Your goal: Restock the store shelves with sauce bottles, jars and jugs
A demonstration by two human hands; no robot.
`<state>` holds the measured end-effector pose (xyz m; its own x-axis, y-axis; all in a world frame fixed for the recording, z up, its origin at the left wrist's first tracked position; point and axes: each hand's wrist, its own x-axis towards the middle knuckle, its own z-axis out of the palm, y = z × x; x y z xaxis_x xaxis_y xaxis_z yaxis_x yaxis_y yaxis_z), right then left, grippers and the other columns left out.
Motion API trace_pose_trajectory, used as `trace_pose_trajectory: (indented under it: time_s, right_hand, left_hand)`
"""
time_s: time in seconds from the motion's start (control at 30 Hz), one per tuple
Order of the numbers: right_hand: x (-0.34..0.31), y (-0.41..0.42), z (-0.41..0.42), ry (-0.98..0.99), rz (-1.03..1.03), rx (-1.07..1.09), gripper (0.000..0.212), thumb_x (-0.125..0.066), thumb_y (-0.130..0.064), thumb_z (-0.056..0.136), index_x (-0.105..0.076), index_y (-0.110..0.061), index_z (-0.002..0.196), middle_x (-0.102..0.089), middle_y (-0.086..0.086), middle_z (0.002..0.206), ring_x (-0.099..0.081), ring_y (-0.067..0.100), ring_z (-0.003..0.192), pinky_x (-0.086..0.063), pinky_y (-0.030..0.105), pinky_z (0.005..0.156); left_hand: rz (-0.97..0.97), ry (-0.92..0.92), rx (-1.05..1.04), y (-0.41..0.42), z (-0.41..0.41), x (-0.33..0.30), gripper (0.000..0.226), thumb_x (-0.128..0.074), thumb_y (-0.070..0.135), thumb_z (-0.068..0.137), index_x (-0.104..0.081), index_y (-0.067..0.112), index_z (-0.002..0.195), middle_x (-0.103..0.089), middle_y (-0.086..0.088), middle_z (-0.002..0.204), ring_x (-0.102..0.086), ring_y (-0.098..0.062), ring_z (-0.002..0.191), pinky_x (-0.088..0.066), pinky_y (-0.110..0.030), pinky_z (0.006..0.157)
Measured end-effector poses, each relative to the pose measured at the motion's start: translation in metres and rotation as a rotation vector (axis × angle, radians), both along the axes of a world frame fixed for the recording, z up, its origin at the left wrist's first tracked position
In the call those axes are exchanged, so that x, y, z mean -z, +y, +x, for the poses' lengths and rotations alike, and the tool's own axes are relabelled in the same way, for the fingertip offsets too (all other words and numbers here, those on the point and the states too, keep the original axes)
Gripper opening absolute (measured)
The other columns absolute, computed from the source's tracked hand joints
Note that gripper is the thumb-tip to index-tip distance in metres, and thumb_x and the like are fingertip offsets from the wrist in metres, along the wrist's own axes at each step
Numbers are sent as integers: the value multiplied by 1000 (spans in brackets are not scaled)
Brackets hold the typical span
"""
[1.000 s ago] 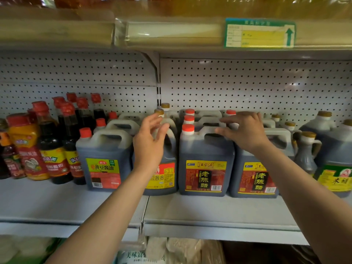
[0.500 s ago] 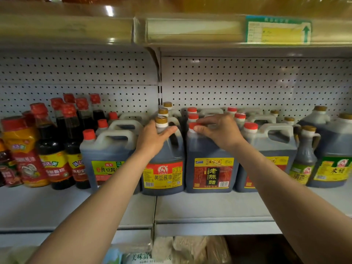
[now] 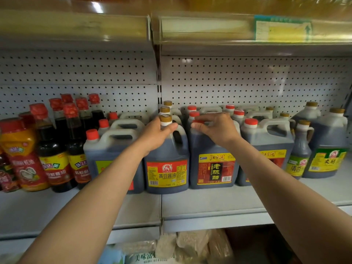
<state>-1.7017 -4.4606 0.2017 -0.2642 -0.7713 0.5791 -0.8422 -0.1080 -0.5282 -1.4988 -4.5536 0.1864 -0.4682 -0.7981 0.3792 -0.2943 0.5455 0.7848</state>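
Observation:
A dark soy sauce jug [image 3: 167, 168] with a gold cap and a red and yellow label stands at the front of the grey shelf [image 3: 209, 208]. My left hand [image 3: 156, 135] grips its neck just below the cap. Right of it stands a dark vinegar jug [image 3: 215, 168] with a red cap and a red and black label. My right hand [image 3: 217, 129] rests on its top, fingers curled over the cap and handle. More jugs of both kinds stand in rows behind them.
Red-capped sauce bottles [image 3: 55, 149] and a red and yellow squeeze bottle [image 3: 21, 155] crowd the left. A red-capped jug [image 3: 266, 147] and gold-capped jugs [image 3: 327, 147] stand on the right. The upper shelf edge [image 3: 209, 29] hangs overhead. Bagged goods [image 3: 190, 246] lie on the shelf below.
My left hand came down from open fingers onto the gold-capped jug's neck. My right hand moved left from the right-hand jug onto the middle vinegar jug's top.

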Motion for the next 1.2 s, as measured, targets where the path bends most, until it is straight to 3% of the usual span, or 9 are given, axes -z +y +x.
trace_pose_trajectory:
  time_s: [0.43,0.6,0.77,0.9,1.2]
  right_hand:
    - [2,-1,6,27,26,91,38,-70,-57,84,-74,-36,115,-72,-4,119,-54,29,125,-40,42,107]
    - [4,0,12,41,26,139,41,-71,-57,82,-72,-35,117,-72,0,116,-53,30,124,-40,43,107]
    - [5,4,21,67,50,216,44,-71,-59,80,-70,-37,118,-70,0,120,-46,32,127,-37,42,109]
    - [5,12,32,73,101,242,53,-71,-59,80,-65,-35,128,-66,0,128,-40,33,132,-38,38,106]
    - [0,45,57,-8,134,160,64,-75,-53,81,-60,-24,136,-58,9,137,-33,30,139,-39,41,108]
  left_hand:
    - [-29,-17,-40,-1,-1,3,43,-61,47,93,-57,18,125,-66,-4,119,-61,-23,113,-47,-46,101]
    - [-131,-8,-85,1,8,2,45,-67,47,89,-56,20,123,-63,3,119,-59,-16,109,-45,-27,84]
    - [-110,112,-105,-5,37,-16,52,-69,42,89,-53,16,132,-61,-4,131,-57,-17,119,-45,-36,103]
    - [-119,132,-186,-10,67,-17,50,-70,41,89,-57,15,129,-61,-4,129,-57,-15,118,-45,-30,100]
    - [-126,160,-271,19,103,10,33,-71,45,86,-57,28,110,-63,-1,121,-60,-16,114,-48,-44,102]
